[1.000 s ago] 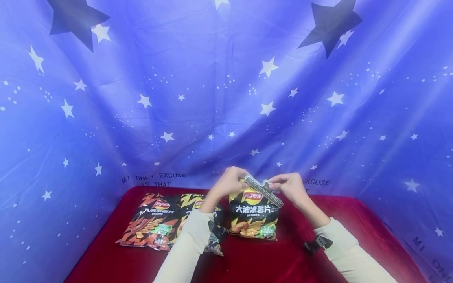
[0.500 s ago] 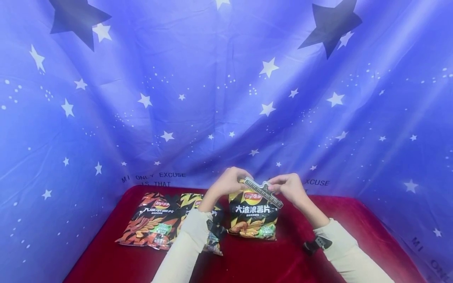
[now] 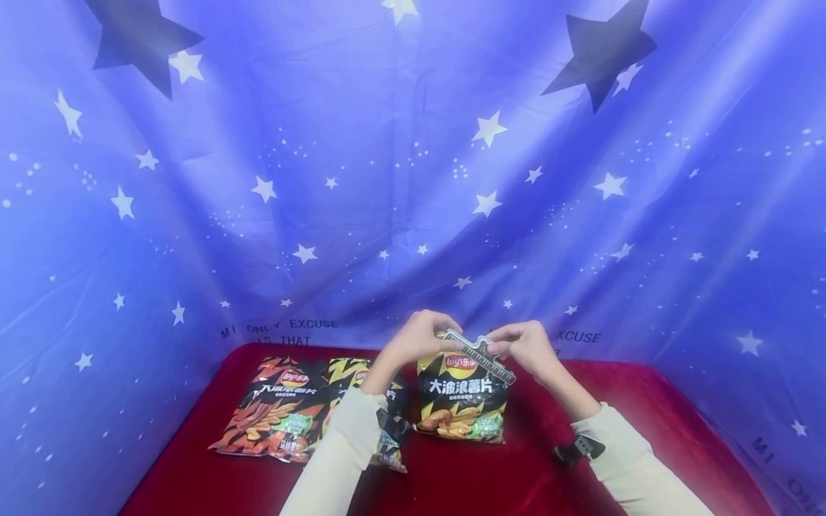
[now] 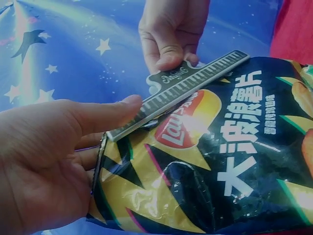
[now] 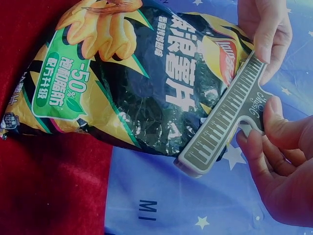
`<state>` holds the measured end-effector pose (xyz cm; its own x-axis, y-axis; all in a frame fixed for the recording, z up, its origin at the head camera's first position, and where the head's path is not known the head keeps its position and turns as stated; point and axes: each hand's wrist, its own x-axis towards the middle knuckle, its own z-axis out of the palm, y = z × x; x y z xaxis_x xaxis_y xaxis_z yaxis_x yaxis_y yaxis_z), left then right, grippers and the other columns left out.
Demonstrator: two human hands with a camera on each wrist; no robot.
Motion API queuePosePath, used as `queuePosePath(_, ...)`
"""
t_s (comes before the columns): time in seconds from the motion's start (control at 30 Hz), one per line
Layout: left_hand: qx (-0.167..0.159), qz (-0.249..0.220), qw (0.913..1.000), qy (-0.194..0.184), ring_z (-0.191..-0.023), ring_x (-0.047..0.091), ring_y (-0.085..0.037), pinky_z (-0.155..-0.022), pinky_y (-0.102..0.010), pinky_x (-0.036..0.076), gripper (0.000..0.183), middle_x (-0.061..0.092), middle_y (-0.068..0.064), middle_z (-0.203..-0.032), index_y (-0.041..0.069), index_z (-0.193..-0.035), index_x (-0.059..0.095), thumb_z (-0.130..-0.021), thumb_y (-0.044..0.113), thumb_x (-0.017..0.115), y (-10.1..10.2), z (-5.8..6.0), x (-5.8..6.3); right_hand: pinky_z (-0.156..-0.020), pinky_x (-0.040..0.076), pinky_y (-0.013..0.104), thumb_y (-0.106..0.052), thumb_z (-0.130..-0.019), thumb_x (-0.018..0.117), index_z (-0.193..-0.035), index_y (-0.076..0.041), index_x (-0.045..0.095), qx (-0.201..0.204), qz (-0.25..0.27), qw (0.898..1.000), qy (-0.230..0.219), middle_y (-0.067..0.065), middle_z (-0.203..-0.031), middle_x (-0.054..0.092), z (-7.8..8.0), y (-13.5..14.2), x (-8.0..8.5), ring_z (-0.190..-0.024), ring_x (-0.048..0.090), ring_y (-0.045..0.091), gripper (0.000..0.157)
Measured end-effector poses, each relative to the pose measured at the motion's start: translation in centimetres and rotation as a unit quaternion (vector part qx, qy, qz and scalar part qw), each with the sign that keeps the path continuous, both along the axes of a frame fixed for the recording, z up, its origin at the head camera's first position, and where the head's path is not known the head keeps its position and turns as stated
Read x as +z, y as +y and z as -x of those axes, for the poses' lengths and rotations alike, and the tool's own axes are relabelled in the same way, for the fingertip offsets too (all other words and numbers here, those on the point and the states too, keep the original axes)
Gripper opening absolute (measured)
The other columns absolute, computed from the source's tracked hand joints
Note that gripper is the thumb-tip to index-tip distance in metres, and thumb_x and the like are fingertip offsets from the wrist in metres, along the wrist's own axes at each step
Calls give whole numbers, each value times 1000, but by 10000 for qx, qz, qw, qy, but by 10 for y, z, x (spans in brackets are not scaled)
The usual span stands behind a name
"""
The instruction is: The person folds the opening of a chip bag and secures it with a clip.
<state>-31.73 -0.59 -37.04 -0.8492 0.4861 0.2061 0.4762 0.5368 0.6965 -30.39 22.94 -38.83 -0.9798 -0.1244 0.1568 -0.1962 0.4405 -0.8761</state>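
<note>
A black and yellow bag of potato chips (image 3: 459, 405) stands on the red cloth, its top slanting in the head view. Across its top edge lies a long clip (image 5: 226, 115) with a piano-key pattern and "Music" lettering. My left hand (image 3: 416, 337) pinches the bag's top left corner. In the left wrist view, its thumb (image 4: 112, 112) presses the clip's end while the other fingers are behind the bag. My right hand (image 3: 530, 350) pinches the clip's handle between thumb and fingers. How far the clip's jaws stand apart is hard to tell.
Two more chip bags, a red one (image 3: 271, 412) and a yellow one (image 3: 348, 369), lie to the left, the yellow partly behind my left forearm. Red cloth (image 3: 490, 484) covers the table. A blue star-printed curtain (image 3: 387, 143) hangs behind and at both sides.
The head view has tilted slightly, so everything sits a little lower in it. Both hands keep nearly the same hold on the bag and the clip.
</note>
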Motion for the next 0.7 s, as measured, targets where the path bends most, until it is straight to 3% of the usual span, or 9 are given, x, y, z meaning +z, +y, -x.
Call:
queuePosePath(0.37, 519, -23, 9985, 154, -91, 67, -15, -87, -34, 55, 19, 78, -2, -98, 12, -99, 79, -86, 25, 82, 9, -2, -4, -75, 62, 48, 2, -79, 80, -107, 9, 73, 186, -27, 9998, -121, 25, -99, 76, 0, 3, 2, -71, 73, 21, 30)
queuePosePath(0.7, 757, -133, 9965, 327, -89, 68, -16, -85, -33, 55, 14, 78, 0, -94, 14, -94, 80, -85, 24, 83, 11, -3, -8, -76, 63, 45, 2, -80, 79, -109, 10, 72, 398, 13, 9991, -149, 26, -101, 76, 0, 4, 3, -74, 74, 21, 31)
